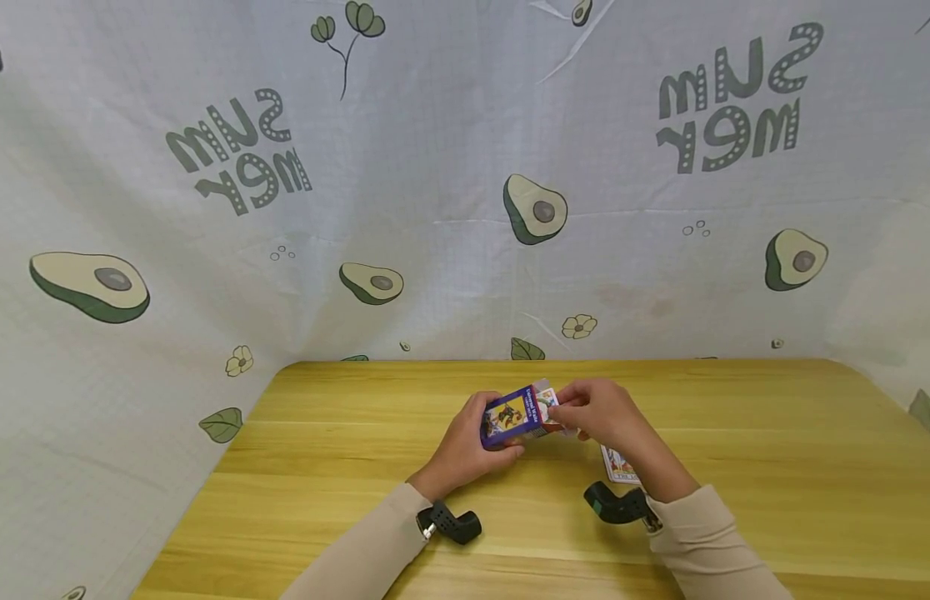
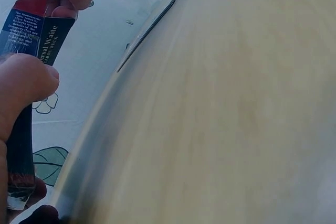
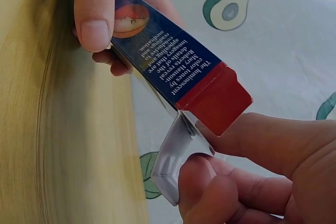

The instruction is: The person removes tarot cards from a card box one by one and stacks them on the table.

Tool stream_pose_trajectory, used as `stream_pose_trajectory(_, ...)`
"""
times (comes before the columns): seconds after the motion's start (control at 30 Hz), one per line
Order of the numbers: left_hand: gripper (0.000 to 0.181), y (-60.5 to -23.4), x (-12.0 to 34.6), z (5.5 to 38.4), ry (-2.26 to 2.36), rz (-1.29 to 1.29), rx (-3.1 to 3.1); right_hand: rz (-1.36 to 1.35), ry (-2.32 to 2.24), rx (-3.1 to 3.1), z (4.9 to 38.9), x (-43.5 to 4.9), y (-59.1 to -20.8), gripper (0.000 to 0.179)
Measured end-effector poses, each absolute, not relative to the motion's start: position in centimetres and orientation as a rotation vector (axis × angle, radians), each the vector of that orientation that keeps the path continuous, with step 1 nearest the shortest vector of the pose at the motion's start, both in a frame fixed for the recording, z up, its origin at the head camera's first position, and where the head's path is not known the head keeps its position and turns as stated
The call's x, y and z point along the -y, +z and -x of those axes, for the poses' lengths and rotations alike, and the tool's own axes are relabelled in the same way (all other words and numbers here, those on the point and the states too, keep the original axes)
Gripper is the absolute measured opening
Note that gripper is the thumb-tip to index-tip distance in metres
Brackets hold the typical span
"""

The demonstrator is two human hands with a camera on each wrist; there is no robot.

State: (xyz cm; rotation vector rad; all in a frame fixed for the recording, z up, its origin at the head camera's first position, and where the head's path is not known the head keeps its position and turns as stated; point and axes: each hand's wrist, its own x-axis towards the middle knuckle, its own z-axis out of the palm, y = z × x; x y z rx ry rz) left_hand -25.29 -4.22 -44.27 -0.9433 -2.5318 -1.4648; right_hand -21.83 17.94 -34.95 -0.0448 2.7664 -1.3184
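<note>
My left hand [image 1: 465,443] grips a dark blue tarot card box [image 1: 507,415] by its sides, tilted above the table. The right wrist view shows the box's printed side [image 3: 168,61] and its red side flap [image 3: 220,100], with the pale inside of the opened lid [image 3: 176,156] folded out. A tarot card [image 1: 545,402] juts from the open end, pinched by the fingers of my right hand [image 1: 603,412]. How many cards are in that pinch is hidden. Below the right wrist, a face-up tarot card [image 1: 618,468] lies on the table, partly covered by the forearm.
The wooden table [image 1: 322,467] reaches back to a white cloth [image 1: 435,150] printed with avocados and lettering. A black wrist camera [image 1: 457,525] sits on the left wrist and another camera [image 1: 615,504] on the right.
</note>
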Motion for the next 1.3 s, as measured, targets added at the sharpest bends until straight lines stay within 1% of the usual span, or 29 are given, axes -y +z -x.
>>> stream_pose_trajectory(0.7, 0.075, -44.1, 4.2, 25.2, -1.467, 0.942, 2.543, 0.036, -1.408, -2.710, 21.8, -18.8, -34.5, 0.032)
stream_pose_trajectory(1.3, 0.074, -44.4, 4.4, 25.2, -1.446, 0.965, 2.521, 0.019, -1.424, -2.695, 21.8, -19.6, -34.0, 0.029)
